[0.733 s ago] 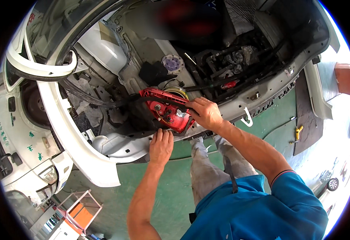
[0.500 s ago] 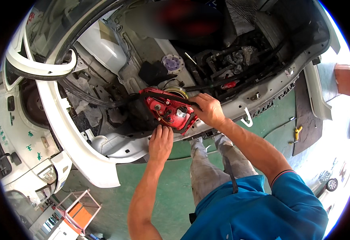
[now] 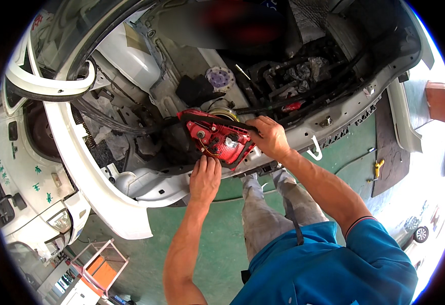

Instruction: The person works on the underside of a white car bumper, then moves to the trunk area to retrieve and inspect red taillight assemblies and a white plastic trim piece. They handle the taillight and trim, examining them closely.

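A red tail light (image 3: pixel 222 141) rests over the rear body edge of a white car, its back turned up toward me. Bulb sockets, thin wires and a black gasket strip along its rim are visible. My right hand (image 3: pixel 270 137) grips its right end, fingers curled over the edge. At the near left edge, my left hand (image 3: pixel 205 178) has its fingers together against the lamp; the fingertips are partly hidden there. Behind the light, a round yellowish tape-like ring (image 3: pixel 223 113) is partly covered.
A purple-and-white disc (image 3: pixel 220 79) lies in the car's stripped rear. A white body panel (image 3: pixel 100 173) curves along the left. A white hook (image 3: pixel 314 149) juts from the rear sill. A yellow-handled tool (image 3: pixel 379 169) lies on a dark mat at right. A cart (image 3: pixel 102 264) stands lower left.
The tail light has shifted and tilted slightly, its right end moving a little to the right with my right hand. My left hand remains at its near edge, marginally higher.
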`<action>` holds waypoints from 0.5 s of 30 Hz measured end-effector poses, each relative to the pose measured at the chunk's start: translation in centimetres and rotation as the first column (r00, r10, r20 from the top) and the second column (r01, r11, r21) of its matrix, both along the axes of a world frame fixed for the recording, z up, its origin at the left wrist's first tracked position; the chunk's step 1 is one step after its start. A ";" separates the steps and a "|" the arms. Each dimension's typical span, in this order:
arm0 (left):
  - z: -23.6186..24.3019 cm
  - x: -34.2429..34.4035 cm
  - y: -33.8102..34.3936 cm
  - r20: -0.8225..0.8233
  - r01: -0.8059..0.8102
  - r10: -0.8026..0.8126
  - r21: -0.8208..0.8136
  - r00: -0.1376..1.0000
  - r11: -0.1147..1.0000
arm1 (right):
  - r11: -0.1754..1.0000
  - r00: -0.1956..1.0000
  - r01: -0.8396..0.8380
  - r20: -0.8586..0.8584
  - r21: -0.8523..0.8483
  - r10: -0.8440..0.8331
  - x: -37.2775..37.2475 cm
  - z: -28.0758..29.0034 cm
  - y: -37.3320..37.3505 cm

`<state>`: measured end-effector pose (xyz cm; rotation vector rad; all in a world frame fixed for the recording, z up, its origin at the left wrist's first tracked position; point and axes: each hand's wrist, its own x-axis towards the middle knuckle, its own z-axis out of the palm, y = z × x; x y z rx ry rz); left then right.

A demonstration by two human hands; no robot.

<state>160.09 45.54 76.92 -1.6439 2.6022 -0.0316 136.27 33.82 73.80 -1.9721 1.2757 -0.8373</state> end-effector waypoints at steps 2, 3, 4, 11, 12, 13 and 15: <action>0.3 -0.2 0.0 0.000 -0.005 0.005 0.013 1.000 1.000 | 1.000 1.000 -0.014 0.010 -0.026 0.014 0.0 0.1 0.0; 0.5 -0.3 0.0 0.001 -0.010 0.010 0.025 1.000 1.000 | 0.998 0.999 -0.029 0.015 -0.049 0.030 0.1 0.3 0.0; 0.6 -0.4 0.1 0.003 -0.014 0.014 0.036 1.000 0.999 | 0.996 0.999 -0.045 0.020 -0.072 0.046 0.1 0.4 0.0; 0.7 0.0 1.2 -0.025 -0.039 0.038 -0.003 0.999 0.999 | 0.984 0.995 -0.094 0.028 -0.154 0.099 0.5 2.0 -0.2; 0.5 0.1 1.1 -0.032 -0.042 0.041 -0.009 0.999 0.999 | 0.985 0.996 -0.081 0.033 -0.153 0.087 0.5 1.8 -0.3; 0.4 0.2 1.0 -0.039 -0.045 0.044 -0.014 0.998 0.999 | 0.986 0.996 -0.067 0.039 -0.152 0.074 0.5 1.7 -0.3; 0.3 0.4 0.6 -0.031 -0.035 0.035 -0.026 0.999 0.999 | 0.990 0.998 -0.052 0.035 -0.134 0.058 0.3 1.4 -0.3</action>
